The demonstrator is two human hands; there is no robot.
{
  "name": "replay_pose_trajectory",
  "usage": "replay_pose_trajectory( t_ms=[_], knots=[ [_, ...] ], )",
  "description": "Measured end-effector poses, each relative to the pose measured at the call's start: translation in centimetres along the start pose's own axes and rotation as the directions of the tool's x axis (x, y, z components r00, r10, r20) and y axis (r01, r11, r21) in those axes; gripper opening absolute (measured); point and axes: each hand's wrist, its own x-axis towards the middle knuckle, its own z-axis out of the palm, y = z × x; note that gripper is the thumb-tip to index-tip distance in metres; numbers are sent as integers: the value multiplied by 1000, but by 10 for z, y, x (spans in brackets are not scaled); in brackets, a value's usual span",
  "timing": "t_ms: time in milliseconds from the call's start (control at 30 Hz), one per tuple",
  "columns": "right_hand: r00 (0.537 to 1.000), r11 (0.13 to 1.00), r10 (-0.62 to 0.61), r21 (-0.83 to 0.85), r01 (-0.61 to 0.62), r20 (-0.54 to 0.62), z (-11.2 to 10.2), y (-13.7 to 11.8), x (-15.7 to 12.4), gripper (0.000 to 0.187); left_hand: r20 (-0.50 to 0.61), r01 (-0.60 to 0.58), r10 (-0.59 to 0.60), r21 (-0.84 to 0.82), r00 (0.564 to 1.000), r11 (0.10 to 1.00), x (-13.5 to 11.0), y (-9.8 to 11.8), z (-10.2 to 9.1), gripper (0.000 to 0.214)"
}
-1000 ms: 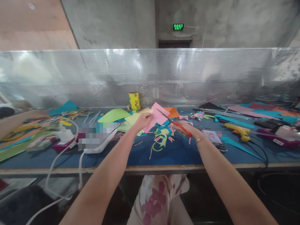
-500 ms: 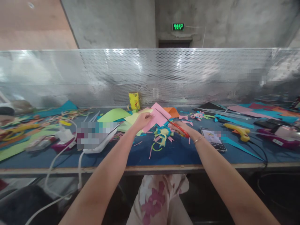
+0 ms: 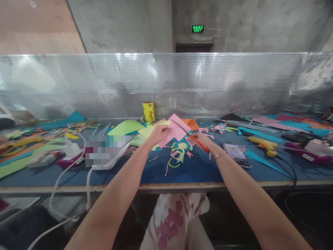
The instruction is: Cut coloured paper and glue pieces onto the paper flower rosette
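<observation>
My left hand (image 3: pixel 160 134) pinches the left edge of a sheet of pink paper (image 3: pixel 177 131), held up over the table. In my right hand (image 3: pixel 201 140) is a pair of scissors (image 3: pixel 198 142) with red handles, its blades lying across the pink sheet. A strip along the sheet's upper right side stands apart at the blade line. Below the sheet lies a bundle of curled paper strips (image 3: pixel 179 150) in yellow, green and blue. Pale green paper (image 3: pixel 144 132) lies just left of my left hand.
To the right are a phone (image 3: pixel 236 154) and a yellow glue gun (image 3: pixel 264 145) with a cable. A white device (image 3: pixel 110 161), power strips and cords sit left. A yellow packet (image 3: pixel 148 111) stands before the perforated metal screen (image 3: pixel 125 86). Paper scraps lie about.
The scissor blades have closed further along the pink paper, and the strip at its upper edge has lifted and curled. My left hand keeps its hold in nearly the same place.
</observation>
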Motion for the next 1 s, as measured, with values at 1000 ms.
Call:
replay_pose_trajectory(
  t_ms=[1000],
  knots=[
    [998,997,69,-23,-69,11,3,-12,-7,39,165,-27,28,-5,986,1000,-4,3,2,40]
  ],
)
